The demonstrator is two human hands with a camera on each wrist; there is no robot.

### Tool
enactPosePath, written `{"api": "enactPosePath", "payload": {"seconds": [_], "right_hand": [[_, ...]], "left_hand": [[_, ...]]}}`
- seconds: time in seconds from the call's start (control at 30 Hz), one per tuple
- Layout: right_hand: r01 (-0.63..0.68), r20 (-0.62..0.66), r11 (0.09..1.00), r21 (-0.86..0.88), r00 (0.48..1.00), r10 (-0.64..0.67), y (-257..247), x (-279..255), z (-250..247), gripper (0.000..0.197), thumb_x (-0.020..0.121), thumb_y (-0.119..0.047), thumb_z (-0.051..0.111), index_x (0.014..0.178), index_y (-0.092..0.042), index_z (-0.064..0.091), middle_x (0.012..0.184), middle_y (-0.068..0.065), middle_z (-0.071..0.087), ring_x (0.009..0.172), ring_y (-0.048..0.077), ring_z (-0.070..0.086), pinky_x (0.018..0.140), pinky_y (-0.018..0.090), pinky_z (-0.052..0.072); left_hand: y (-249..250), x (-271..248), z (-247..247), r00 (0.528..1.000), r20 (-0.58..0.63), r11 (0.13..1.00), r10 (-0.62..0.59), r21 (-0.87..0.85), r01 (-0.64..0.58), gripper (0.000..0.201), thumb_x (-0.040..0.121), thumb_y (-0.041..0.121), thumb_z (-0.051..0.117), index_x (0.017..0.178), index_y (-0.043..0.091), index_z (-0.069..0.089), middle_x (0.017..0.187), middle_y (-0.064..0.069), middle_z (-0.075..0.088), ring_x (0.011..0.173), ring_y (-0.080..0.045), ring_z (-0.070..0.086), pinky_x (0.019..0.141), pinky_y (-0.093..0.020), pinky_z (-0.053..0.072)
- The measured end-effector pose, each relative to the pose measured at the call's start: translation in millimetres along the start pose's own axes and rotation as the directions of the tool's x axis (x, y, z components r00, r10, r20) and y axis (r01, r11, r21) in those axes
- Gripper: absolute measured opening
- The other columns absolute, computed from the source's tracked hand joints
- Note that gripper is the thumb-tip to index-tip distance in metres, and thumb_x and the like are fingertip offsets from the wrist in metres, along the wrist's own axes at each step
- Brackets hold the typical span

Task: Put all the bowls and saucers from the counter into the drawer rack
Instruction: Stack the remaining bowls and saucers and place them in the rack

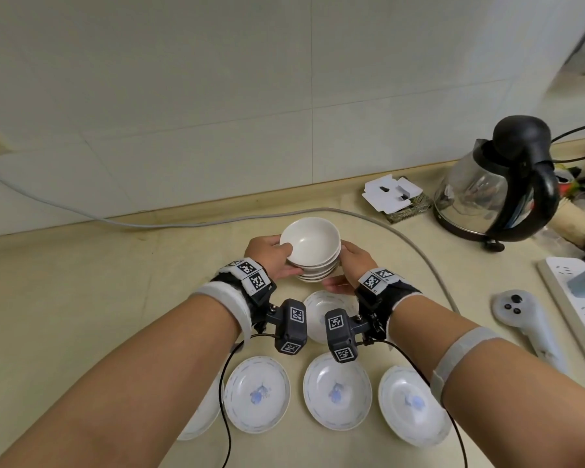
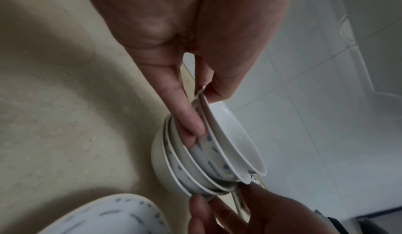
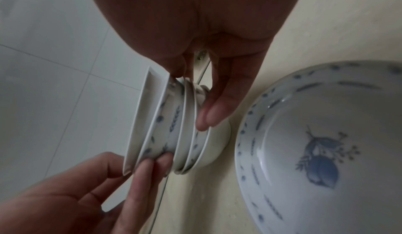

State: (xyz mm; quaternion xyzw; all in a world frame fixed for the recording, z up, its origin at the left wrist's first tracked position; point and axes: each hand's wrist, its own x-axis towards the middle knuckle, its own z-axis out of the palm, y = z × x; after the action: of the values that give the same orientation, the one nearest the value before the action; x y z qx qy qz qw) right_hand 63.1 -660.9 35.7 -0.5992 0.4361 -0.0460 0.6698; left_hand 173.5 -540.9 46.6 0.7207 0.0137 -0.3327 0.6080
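Observation:
A stack of several white bowls [image 1: 309, 255], some with blue patterns, stands on the beige counter [image 1: 98, 298]; its plain top bowl sits tilted. My left hand [image 1: 284, 261] grips the stack's left side, thumb on the top rim. In the left wrist view the left hand [image 2: 204, 114] pinches the upper bowls of the stack [image 2: 206, 160]. My right hand [image 1: 345, 265] holds the right side. In the right wrist view the right hand [image 3: 191, 96] has its thumb up top and fingers on the lower bowls of the stack [image 3: 174, 131]. Several blue-flowered saucers [image 1: 256, 393] lie nearer to me; one saucer [image 1: 328, 312] is partly hidden by the wrist cameras.
A glass kettle [image 1: 493, 184] stands at the back right, with a white cardboard piece [image 1: 390, 194] beside it. A grey cable [image 1: 402, 238] curves behind and to the right of the stack. A white controller [image 1: 524, 319] and a power strip [image 1: 574, 305] lie at the right. A tiled wall rises behind.

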Motion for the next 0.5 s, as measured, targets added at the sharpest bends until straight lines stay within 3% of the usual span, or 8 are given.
{"api": "enactPosePath", "payload": {"seconds": [0.13,0.2,0.27,0.33,0.4,0.5], "right_hand": [[-0.071,0.035,0.997,0.029,0.997,0.070,-4.9,2.8,-4.4,0.034,0.099,-0.028,0.038,0.123,-0.014,0.057,0.093,0.009,0.063,0.069,0.032,0.067,0.081,0.052,0.060],[-0.104,0.038,0.994,0.030,0.994,0.102,-8.3,2.6,-4.5,0.038,0.100,-0.039,0.035,0.119,-0.012,0.054,0.102,0.012,0.063,0.074,0.031,0.066,0.075,0.047,0.061],[-0.093,0.040,0.995,-0.026,0.995,0.094,-9.6,7.7,-3.6,0.050,0.099,-0.049,0.033,0.127,-0.013,0.053,0.118,0.015,0.062,0.092,0.034,0.067,0.068,0.038,0.057],[-0.056,0.056,0.995,-0.088,0.997,0.061,-9.7,14.6,-1.7,0.058,0.097,-0.054,0.036,0.138,-0.015,0.049,0.129,0.015,0.057,0.110,0.036,0.062,0.077,0.040,0.057],[-0.033,0.081,0.988,-0.150,0.996,0.045,-9.7,19.8,0.9,0.060,0.094,-0.054,0.041,0.140,-0.016,0.047,0.131,0.014,0.056,0.114,0.037,0.060,0.091,0.047,0.055],[-0.009,0.087,0.976,-0.219,0.996,0.029,-5.8,30.3,5.1,0.059,0.092,-0.048,0.046,0.138,-0.012,0.048,0.130,0.017,0.059,0.114,0.038,0.061,0.097,0.053,0.052]], "left_hand": [[-3.6,4.2,-1.6,1.000,-0.012,0.997,0.011,0.078,-0.010,0.039,0.086,-0.003,0.058,0.124,0.001,0.068,0.105,-0.013,0.069,0.098,-0.043,0.071,0.084,-0.053,0.060],[-3.2,2.8,-2.4,1.000,-0.020,0.993,0.008,0.120,-0.005,0.040,0.088,0.002,0.055,0.125,0.008,0.068,0.091,-0.011,0.070,0.092,-0.042,0.073,0.080,-0.048,0.062],[-1.8,3.3,-2.0,0.999,-0.043,0.971,0.027,0.240,-0.016,0.042,0.090,0.010,0.052,0.128,0.018,0.066,0.086,-0.007,0.070,0.086,-0.034,0.075,0.074,-0.042,0.063],[-2.5,5.4,-1.0,0.999,-0.043,0.958,0.034,0.288,-0.020,0.042,0.092,0.015,0.050,0.132,0.019,0.063,0.105,-0.010,0.068,0.096,-0.032,0.069,0.080,-0.045,0.062],[-5.4,7.0,2.0,0.999,0.000,0.976,-0.048,0.213,0.046,0.040,0.094,0.018,0.048,0.134,0.019,0.057,0.124,-0.012,0.059,0.114,-0.034,0.061,0.087,-0.051,0.060],[-12.4,5.8,8.5,0.987,0.049,0.986,-0.155,0.073,0.151,0.036,0.094,0.020,0.050,0.130,0.021,0.052,0.135,-0.014,0.054,0.122,-0.037,0.056,0.075,-0.047,0.062]]}}
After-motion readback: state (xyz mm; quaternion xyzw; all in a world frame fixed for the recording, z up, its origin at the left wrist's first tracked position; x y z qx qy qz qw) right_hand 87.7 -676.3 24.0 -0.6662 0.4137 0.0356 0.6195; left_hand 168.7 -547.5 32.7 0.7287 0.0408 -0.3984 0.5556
